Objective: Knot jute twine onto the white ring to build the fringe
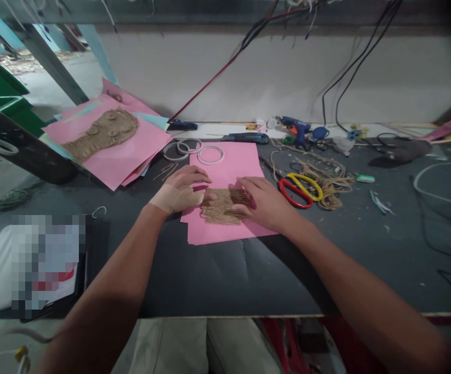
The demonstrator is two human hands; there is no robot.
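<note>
Your left hand [184, 191] is resting at the left edge of the twine piece [225, 210], thumb standing apart from the stretched fingers; your right hand [266, 201] is curving over its right edge, thumb and fingers likewise spread. That ribbed brown piece is lying flat between them on pink paper [236, 161], near the front of the table [217, 280]. Pale rings [199, 154] are lying just beyond your left hand, some overlapping. Right of the paper, scissors [309, 199] with red and yellow handles are lying beside tangled twine [328, 182]. Farther left, a twine figure [112, 130] is resting on pink sheets [122, 169].
</note>
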